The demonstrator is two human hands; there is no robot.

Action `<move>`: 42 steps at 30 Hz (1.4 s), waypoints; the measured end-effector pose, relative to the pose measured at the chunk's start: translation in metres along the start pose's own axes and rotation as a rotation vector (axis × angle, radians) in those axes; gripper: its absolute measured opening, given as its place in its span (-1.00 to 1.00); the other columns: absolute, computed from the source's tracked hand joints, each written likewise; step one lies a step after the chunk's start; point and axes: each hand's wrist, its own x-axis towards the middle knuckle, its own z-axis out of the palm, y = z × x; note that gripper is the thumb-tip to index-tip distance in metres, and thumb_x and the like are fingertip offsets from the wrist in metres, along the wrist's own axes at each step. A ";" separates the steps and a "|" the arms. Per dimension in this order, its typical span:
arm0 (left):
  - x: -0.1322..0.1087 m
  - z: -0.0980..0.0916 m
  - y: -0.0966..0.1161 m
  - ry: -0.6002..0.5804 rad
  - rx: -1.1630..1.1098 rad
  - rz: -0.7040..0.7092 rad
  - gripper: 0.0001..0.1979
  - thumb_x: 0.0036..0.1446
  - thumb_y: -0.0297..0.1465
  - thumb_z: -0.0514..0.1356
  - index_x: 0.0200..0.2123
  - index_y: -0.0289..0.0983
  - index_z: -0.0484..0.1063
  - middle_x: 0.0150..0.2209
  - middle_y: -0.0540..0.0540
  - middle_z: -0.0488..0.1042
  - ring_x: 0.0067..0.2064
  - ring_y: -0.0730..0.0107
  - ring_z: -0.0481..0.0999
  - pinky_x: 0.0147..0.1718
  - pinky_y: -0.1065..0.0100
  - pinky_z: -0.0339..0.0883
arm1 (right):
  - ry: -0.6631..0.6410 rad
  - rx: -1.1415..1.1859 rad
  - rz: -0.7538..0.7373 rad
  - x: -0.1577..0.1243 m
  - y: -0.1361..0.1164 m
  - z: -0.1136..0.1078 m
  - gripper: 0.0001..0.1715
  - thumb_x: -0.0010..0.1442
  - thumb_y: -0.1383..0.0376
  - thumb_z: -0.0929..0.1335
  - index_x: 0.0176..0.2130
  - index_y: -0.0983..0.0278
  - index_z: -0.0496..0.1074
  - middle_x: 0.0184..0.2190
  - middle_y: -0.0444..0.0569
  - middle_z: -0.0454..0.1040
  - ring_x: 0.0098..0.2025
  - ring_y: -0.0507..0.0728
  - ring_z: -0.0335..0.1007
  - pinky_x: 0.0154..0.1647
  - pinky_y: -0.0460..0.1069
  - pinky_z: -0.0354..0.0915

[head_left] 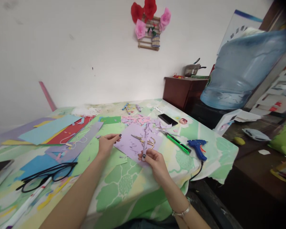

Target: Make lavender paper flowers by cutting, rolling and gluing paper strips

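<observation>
My right hand (153, 160) pinches the lower end of a narrow purple paper strip (146, 136), which stands roughly upright with a ragged, curled top. Behind the strip lies a pair of gold-handled scissors (140, 138) on a purple paper sheet (127, 133) dotted with small scraps. My left hand (109, 143) hovers at the left edge of that sheet, thumb and forefinger pressed together; whatever they may hold is too small to make out. Purple scraps (165, 125) and pink paper cuttings (137, 120) lie beyond the scissors.
To the right are a green utility knife (177, 143), a blue glue gun (198, 149) with its cord, and a black phone (167, 119). Coloured paper sheets (50, 128) and black glasses (46, 178) lie left. A large water bottle (240, 71) stands beyond the table's right edge.
</observation>
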 end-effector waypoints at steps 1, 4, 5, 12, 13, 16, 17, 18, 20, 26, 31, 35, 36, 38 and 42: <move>0.001 -0.001 -0.001 -0.001 0.016 0.011 -0.78 -0.36 -0.32 0.39 -0.58 -0.34 0.53 -0.65 -0.07 0.47 -0.57 0.44 0.38 -0.56 0.42 0.20 | -0.001 -0.003 -0.004 0.000 0.000 0.000 -0.67 -0.16 0.21 0.52 -0.39 0.31 0.42 -0.42 -0.03 0.57 -0.37 0.10 0.50 -0.21 -0.01 0.33; 0.005 -0.004 -0.006 0.019 0.026 0.034 -0.79 -0.30 -0.31 0.34 -0.59 -0.34 0.47 -0.68 -0.01 0.40 -0.60 0.50 0.32 -0.58 0.44 0.17 | -0.007 -0.017 -0.015 0.000 0.001 0.000 -0.67 -0.19 0.23 0.53 -0.42 0.30 0.41 -0.44 -0.06 0.55 -0.34 0.12 0.51 -0.20 -0.01 0.33; 0.007 -0.004 -0.007 0.033 0.019 0.041 -0.79 -0.26 -0.29 0.31 -0.58 -0.33 0.43 -0.70 0.01 0.37 -0.61 0.50 0.31 -0.59 0.44 0.17 | -0.011 -0.023 -0.018 -0.001 0.001 0.000 -0.67 -0.20 0.24 0.53 -0.43 0.30 0.41 -0.44 -0.06 0.55 -0.32 0.13 0.51 -0.20 -0.01 0.33; 0.018 -0.006 -0.017 0.142 0.052 0.140 -0.79 -0.06 -0.31 0.03 -0.63 -0.20 0.06 -0.72 0.14 0.08 -0.66 0.53 0.18 -0.62 0.45 0.13 | -0.023 -0.067 -0.028 -0.001 0.002 -0.001 -0.67 -0.19 0.22 0.53 -0.43 0.29 0.40 -0.44 -0.06 0.54 -0.29 0.16 0.51 -0.19 0.01 0.33; 0.020 -0.008 -0.017 0.157 0.078 0.163 -0.77 -0.04 -0.30 0.01 -0.63 -0.19 0.02 -0.72 0.15 0.05 -0.67 0.53 0.16 -0.62 0.45 0.13 | -0.021 -0.077 -0.030 -0.001 0.003 -0.001 -0.67 -0.19 0.22 0.53 -0.43 0.29 0.40 -0.44 -0.06 0.54 -0.30 0.16 0.51 -0.20 0.01 0.33; 0.023 -0.018 -0.011 0.206 0.204 0.231 -0.74 0.04 -0.28 -0.02 -0.63 -0.19 0.01 -0.72 0.12 0.07 -0.65 0.49 0.15 -0.60 0.44 0.11 | -0.015 -0.106 -0.038 0.000 0.004 -0.002 -0.67 -0.20 0.24 0.53 -0.45 0.29 0.39 -0.45 -0.06 0.55 -0.32 0.14 0.49 -0.24 -0.01 0.31; 0.025 -0.023 -0.009 0.229 0.261 0.255 -0.73 0.06 -0.28 -0.02 -0.63 -0.19 0.05 -0.72 0.10 0.10 -0.64 0.47 0.17 -0.59 0.43 0.10 | -0.014 -0.113 -0.041 0.000 0.004 -0.002 -0.67 -0.21 0.25 0.53 -0.45 0.29 0.39 -0.44 -0.05 0.55 -0.32 0.13 0.49 -0.25 -0.02 0.31; 0.027 -0.031 -0.005 0.256 0.322 0.279 -0.72 0.08 -0.28 -0.01 -0.63 -0.20 0.09 -0.71 0.08 0.15 -0.61 0.45 0.19 -0.56 0.42 0.11 | -0.015 -0.118 -0.043 -0.001 0.004 -0.003 -0.67 -0.21 0.25 0.53 -0.45 0.29 0.38 -0.43 -0.05 0.56 -0.32 0.13 0.49 -0.26 -0.03 0.30; 0.032 -0.048 0.000 0.313 0.442 0.328 -0.74 0.08 -0.30 0.03 -0.62 -0.22 0.18 -0.66 0.03 0.25 -0.52 0.39 0.30 -0.47 0.40 0.15 | -0.021 -0.125 -0.043 -0.001 0.003 -0.003 -0.66 -0.21 0.26 0.54 -0.46 0.28 0.37 -0.42 -0.04 0.57 -0.33 0.11 0.48 -0.28 -0.04 0.29; 0.049 -0.096 -0.012 0.432 0.699 0.301 -0.81 0.02 -0.34 0.07 -0.47 -0.25 0.45 -0.41 -0.15 0.54 -0.23 0.11 0.49 -0.20 0.24 0.24 | -0.041 -0.142 -0.046 -0.002 0.001 -0.003 -0.66 -0.18 0.24 0.54 -0.46 0.28 0.36 -0.42 -0.05 0.56 -0.33 0.08 0.47 -0.27 -0.05 0.29; 0.061 -0.100 -0.037 0.358 0.786 0.243 -0.86 -0.10 -0.39 0.14 -0.50 -0.24 0.51 -0.41 -0.15 0.58 -0.25 0.08 0.53 -0.19 0.22 0.28 | -0.051 -0.174 -0.042 -0.002 0.001 -0.002 -0.64 -0.19 0.19 0.54 -0.46 0.29 0.38 -0.43 -0.05 0.54 -0.33 0.10 0.46 -0.30 -0.05 0.28; 0.069 -0.091 -0.043 0.269 0.790 0.265 -0.85 -0.17 -0.39 0.21 -0.44 -0.24 0.53 -0.29 -0.15 0.59 -0.15 0.10 0.52 -0.10 0.25 0.27 | -0.054 -0.158 -0.040 -0.003 0.001 -0.003 -0.64 -0.16 0.17 0.53 -0.43 0.29 0.38 -0.42 -0.04 0.54 -0.33 0.10 0.44 -0.31 -0.05 0.29; 0.070 -0.090 -0.044 0.251 0.784 0.268 -0.84 -0.20 -0.38 0.24 -0.44 -0.24 0.53 -0.26 -0.16 0.59 -0.12 0.07 0.50 -0.08 0.24 0.26 | -0.058 -0.154 -0.043 -0.004 0.001 -0.003 -0.64 -0.14 0.16 0.53 -0.42 0.29 0.38 -0.41 -0.04 0.54 -0.32 0.10 0.44 -0.30 -0.05 0.29; 0.071 -0.088 -0.045 0.221 0.760 0.265 -0.85 -0.25 -0.38 0.28 -0.48 -0.22 0.53 -0.24 -0.18 0.58 -0.09 0.02 0.47 -0.05 0.21 0.24 | -0.067 -0.152 -0.045 -0.004 0.000 -0.004 -0.65 -0.12 0.16 0.52 -0.42 0.29 0.39 -0.41 -0.03 0.54 -0.32 0.10 0.44 -0.28 -0.04 0.30; 0.071 -0.088 -0.043 0.209 0.647 0.238 -0.95 -0.26 -0.46 0.25 -0.62 -0.19 0.51 -0.36 -0.19 0.58 -0.12 0.00 0.47 -0.09 0.19 0.24 | -0.090 -0.156 -0.032 -0.005 0.000 -0.004 -0.68 -0.10 0.19 0.52 -0.41 0.28 0.39 -0.39 -0.03 0.54 -0.32 0.10 0.43 -0.28 -0.05 0.29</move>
